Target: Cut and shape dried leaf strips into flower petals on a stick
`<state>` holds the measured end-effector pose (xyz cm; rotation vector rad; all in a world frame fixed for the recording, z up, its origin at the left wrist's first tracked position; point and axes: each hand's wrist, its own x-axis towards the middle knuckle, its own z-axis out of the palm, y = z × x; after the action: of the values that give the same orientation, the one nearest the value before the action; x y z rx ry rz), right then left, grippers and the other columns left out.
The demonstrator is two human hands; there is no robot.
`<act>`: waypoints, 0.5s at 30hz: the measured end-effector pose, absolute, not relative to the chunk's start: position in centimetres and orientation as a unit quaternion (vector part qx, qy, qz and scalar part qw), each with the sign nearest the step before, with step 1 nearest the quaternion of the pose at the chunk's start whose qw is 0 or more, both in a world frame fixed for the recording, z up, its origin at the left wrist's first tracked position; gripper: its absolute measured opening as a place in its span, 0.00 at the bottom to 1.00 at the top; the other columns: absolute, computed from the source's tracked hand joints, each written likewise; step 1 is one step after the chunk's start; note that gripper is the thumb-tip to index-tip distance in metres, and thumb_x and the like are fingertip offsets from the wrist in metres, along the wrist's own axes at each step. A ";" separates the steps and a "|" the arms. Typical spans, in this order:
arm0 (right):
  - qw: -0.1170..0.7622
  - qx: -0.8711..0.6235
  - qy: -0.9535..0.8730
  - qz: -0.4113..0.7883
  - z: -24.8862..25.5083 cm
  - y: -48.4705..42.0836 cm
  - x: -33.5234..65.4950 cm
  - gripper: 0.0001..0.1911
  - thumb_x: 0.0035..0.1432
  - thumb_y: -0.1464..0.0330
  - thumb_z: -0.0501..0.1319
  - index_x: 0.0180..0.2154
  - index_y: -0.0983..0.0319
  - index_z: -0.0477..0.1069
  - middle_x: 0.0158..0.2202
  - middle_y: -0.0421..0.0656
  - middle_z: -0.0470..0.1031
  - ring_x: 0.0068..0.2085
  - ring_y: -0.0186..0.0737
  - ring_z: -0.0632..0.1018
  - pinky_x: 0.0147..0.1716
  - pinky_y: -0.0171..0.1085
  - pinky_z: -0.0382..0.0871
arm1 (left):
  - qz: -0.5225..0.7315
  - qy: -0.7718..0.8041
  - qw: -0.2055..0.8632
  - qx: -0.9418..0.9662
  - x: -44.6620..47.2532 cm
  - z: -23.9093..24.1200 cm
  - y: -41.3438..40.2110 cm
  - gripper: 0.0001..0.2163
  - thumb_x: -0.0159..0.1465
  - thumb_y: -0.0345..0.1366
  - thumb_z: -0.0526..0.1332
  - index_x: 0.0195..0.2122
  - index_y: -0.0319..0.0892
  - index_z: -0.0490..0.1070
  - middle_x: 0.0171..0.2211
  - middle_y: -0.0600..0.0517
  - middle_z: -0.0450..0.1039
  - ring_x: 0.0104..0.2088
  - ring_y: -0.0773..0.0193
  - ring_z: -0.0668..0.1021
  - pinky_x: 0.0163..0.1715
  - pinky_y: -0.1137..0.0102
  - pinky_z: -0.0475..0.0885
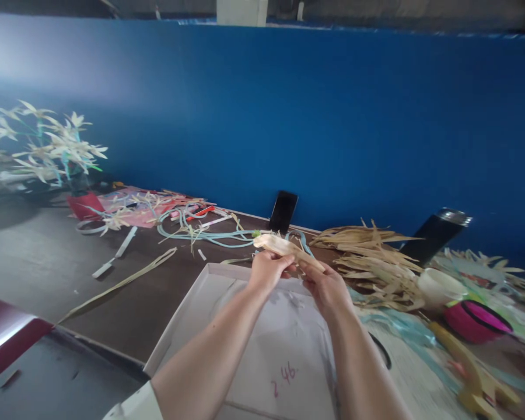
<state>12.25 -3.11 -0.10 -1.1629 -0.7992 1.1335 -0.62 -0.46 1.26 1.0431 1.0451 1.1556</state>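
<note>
A pale, dried corn husk (276, 244) is stretched between my two hands above the far edge of a white box lid (262, 344). My left hand (269, 269) pinches its middle, with the thumb on top. At the husk's right end, my right hand (327, 289) is closed on it, its fingers partly hidden. A pile of dried husks (371, 262) lies just right of my right hand. Behind the held husk, a black phone (283, 211) leans against the blue wall.
Looped pale-blue cord (210, 236), pens and scraps lie left of the phone. A vase of husk flowers (65, 143) stands at far left. To the right are a black flask (435, 236), a white cup (441, 287), a pink round pouch (476, 321) and a yellow glue gun (468, 367).
</note>
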 end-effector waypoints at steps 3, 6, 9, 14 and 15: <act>0.621 -0.514 -0.344 0.481 -0.2 -2.9 12.4 0.15 0.35 0.64 0.71 0.28 0.63 0.75 0.23 0.39 0.72 0.22 0.29 0.66 0.20 0.30 0.59 | 0.505 0.450 0.588 0.444 -0.6 1.4 -0.6 0.11 0.52 0.39 0.62 0.27 0.34 0.72 0.24 0.46 0.75 0.26 0.62 0.77 0.22 0.73 0.72; 0.617 -0.512 -0.353 0.483 -0.3 -2.9 12.6 0.12 0.36 0.64 0.70 0.25 0.63 0.75 0.21 0.37 0.70 0.20 0.28 0.65 0.20 0.30 0.59 | 0.519 0.446 0.584 0.437 -0.5 1.3 -0.5 0.12 0.54 0.40 0.60 0.27 0.34 0.72 0.24 0.46 0.75 0.27 0.61 0.78 0.22 0.73 0.72; 0.605 -0.514 -0.361 0.490 -0.3 -2.9 12.7 0.11 0.37 0.63 0.69 0.24 0.63 0.75 0.17 0.37 0.68 0.20 0.29 0.66 0.21 0.30 0.61 | 0.531 0.445 0.578 0.431 -0.6 1.2 -0.3 0.12 0.55 0.41 0.59 0.27 0.35 0.71 0.24 0.47 0.75 0.27 0.61 0.78 0.21 0.73 0.72; 0.573 -0.514 -0.371 0.520 0.1 -3.4 12.6 0.11 0.40 0.63 0.68 0.27 0.63 0.75 0.22 0.40 0.72 0.25 0.33 0.71 0.23 0.30 0.64 | 0.537 0.468 0.546 0.441 -1.0 1.5 -0.2 0.12 0.54 0.42 0.59 0.27 0.37 0.71 0.22 0.49 0.73 0.25 0.63 0.77 0.20 0.74 0.70; 0.562 -0.516 -0.377 0.526 0.2 -3.5 12.5 0.11 0.40 0.63 0.68 0.27 0.63 0.75 0.24 0.41 0.73 0.26 0.34 0.72 0.23 0.31 0.65 | 0.539 0.476 0.537 0.441 -1.1 1.6 -0.1 0.12 0.53 0.43 0.60 0.27 0.37 0.71 0.21 0.50 0.72 0.25 0.64 0.76 0.20 0.75 0.69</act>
<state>12.49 -3.53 0.21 -1.2146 -0.8872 1.2379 -1.08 -0.12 1.59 1.0495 1.1331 1.2841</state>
